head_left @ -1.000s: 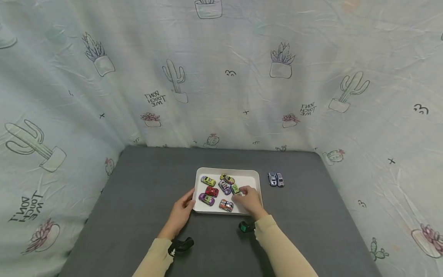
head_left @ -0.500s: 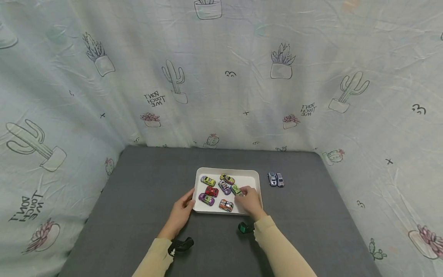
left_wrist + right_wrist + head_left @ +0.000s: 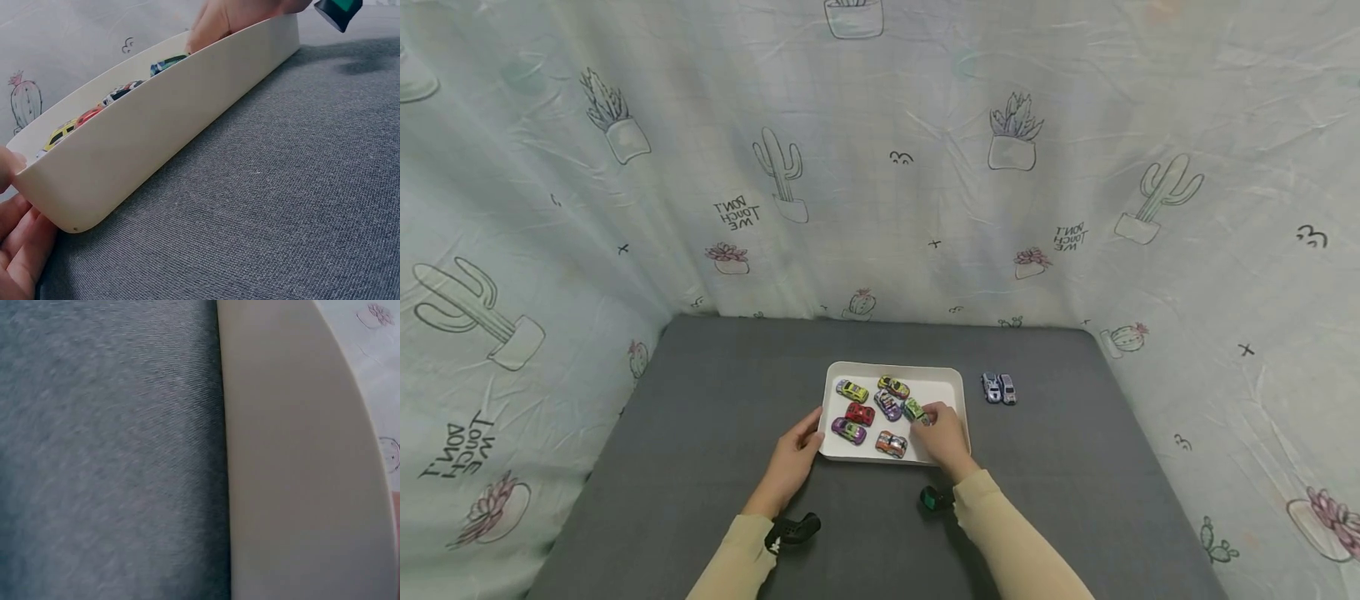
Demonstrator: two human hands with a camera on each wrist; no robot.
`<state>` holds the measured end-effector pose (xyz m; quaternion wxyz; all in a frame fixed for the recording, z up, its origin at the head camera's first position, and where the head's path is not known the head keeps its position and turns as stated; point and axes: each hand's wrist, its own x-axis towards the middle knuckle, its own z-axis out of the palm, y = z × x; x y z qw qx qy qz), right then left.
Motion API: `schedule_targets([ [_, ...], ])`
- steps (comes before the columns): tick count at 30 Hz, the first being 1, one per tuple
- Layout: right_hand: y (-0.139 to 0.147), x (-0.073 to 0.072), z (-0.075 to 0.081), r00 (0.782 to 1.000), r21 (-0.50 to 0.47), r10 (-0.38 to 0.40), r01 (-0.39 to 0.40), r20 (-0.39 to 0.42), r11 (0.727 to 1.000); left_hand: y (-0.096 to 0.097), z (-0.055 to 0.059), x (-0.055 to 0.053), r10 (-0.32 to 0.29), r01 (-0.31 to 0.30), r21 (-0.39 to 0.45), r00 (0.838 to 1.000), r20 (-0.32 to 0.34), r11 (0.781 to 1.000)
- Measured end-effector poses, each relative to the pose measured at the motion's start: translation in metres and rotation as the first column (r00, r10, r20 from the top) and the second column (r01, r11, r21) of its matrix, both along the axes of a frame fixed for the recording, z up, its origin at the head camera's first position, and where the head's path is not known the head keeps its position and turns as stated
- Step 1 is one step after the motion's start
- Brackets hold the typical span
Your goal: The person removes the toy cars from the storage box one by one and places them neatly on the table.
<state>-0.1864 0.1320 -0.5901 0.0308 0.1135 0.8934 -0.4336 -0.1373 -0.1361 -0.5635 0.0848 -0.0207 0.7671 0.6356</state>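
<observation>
A white tray (image 3: 936,377) holds several small toy cars. My left hand (image 3: 793,457) grips its left end; in the left wrist view the thumb (image 3: 9,167) lies over the rim and the fingers (image 3: 30,250) are against the outside wall. Reaching over the front rim, my right hand (image 3: 946,435) pinches a green toy car (image 3: 913,408) with its fingertips. Beside that car sits a purple-and-white car (image 3: 888,405). An orange-and-silver car (image 3: 892,444) stands near the tray's front wall. The right wrist view shows mostly the tray's outer wall (image 3: 300,450).
Two silvery toy cars (image 3: 998,388) stand side by side on the grey table (image 3: 737,358), right of the tray. At the tray's left are a red car (image 3: 860,413), a purple-and-green car (image 3: 848,430) and a yellow car (image 3: 852,390). A patterned curtain (image 3: 865,208) surrounds the table.
The right fingertips have closed in on the green car, which has shifted slightly to the right, away from the purple-and-white one. The left hand and tray have stayed put.
</observation>
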Motion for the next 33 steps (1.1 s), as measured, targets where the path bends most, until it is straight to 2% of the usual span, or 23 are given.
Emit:
schedule_targets([
  [2,0.0,0.001,0.0,1.0,0.014,0.003,-0.003,-0.007,1.0,0.0,0.001,0.0,-0.004,0.004,0.004,1.0,-0.001,1.0],
  [9,0.003,0.005,0.009,0.993,-0.058,0.025,-0.032,-0.113,0.998,-0.005,-0.037,-0.011,0.02,-0.02,0.004,1.0,-0.012,1.0],
  [14,0.014,0.006,0.026,0.98,-0.092,0.035,-0.054,-0.194,0.994,-0.004,-0.036,-0.011,0.023,-0.023,-0.009,1.0,-0.019,1.0],
  [19,0.039,0.006,0.043,0.975,-0.09,0.022,-0.043,-0.22,0.995,-0.005,-0.037,-0.01,0.029,-0.029,-0.024,1.0,-0.007,0.999],
  [26,0.077,0.005,0.047,0.978,-0.081,-0.027,0.011,-0.207,0.997,-0.005,-0.037,-0.01,0.038,-0.038,-0.02,0.999,0.0,0.999],
  [33,0.099,0.005,0.046,0.978,-0.077,-0.056,0.042,-0.199,0.996,-0.004,-0.037,-0.011,0.039,-0.04,-0.038,0.999,-0.019,0.998],
])
